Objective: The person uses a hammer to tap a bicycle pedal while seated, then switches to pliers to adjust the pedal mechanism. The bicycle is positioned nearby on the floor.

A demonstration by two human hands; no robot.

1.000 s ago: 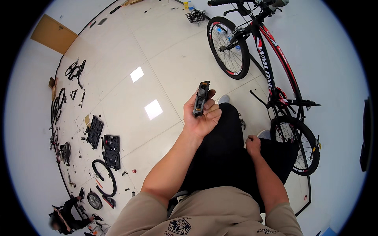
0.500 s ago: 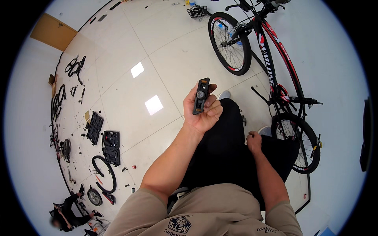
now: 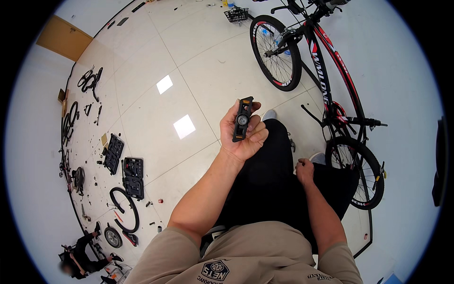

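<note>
My left hand [image 3: 245, 137] is closed around a black bicycle pedal [image 3: 243, 119] with orange reflectors and a round end cap facing up. It is held in front of me, above the floor and beside my left knee. My right hand [image 3: 305, 170] rests by my right knee, its fingers curled in; whatever may be inside them is hidden. A black and red bicycle [image 3: 331, 80] stands to my right, its rear wheel [image 3: 355, 172] just beyond that hand and its front wheel [image 3: 275, 53] farther off.
Two black tool cases [image 3: 134, 178] lie open on the tiled floor at left. Near them are a loose tyre [image 3: 137, 210], a small wheel [image 3: 113, 236] and scattered parts. Another person [image 3: 85, 255] sits at the lower left. A black basket [image 3: 236, 15] lies at the far side.
The pedal has tilted a little in my left hand and sits slightly lower, showing more of its face. My right hand and the bicycle stay where they were.
</note>
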